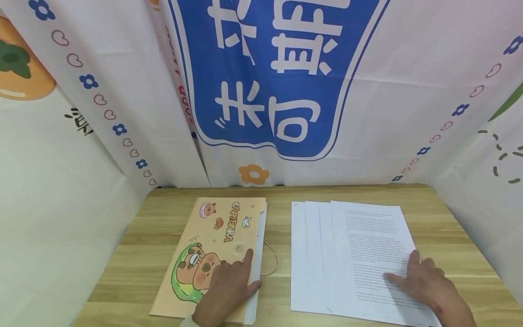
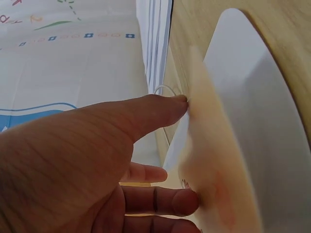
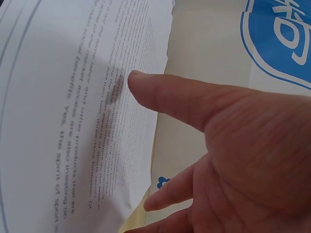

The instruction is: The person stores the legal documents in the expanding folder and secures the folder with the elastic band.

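A tan cartoon file folder [image 1: 241, 213] printed "CAPYBARA" lies closed on the table, with a round clear button and a thin elastic cord [image 1: 276, 259] looping out past its right edge. My left hand [image 1: 229, 286] rests on the lower right of its cover, fingers extended and thumb at the edge; the left wrist view shows the thumb tip touching the cover's margin. To the right, several printed sheets [image 1: 367, 254] lie fanned out, overlapping. My right hand [image 1: 429, 281] lies over their right side, its thumb on the text of the top sheet and the other fingers at the edge.
Beneath everything is a wood-grain table [image 1: 135, 254]. A white cloth [image 1: 392, 113] with a blue printed panel [image 1: 261, 91] hangs along its back, and patterned cloth closes off both sides. A strip of table separates the folder from the papers.
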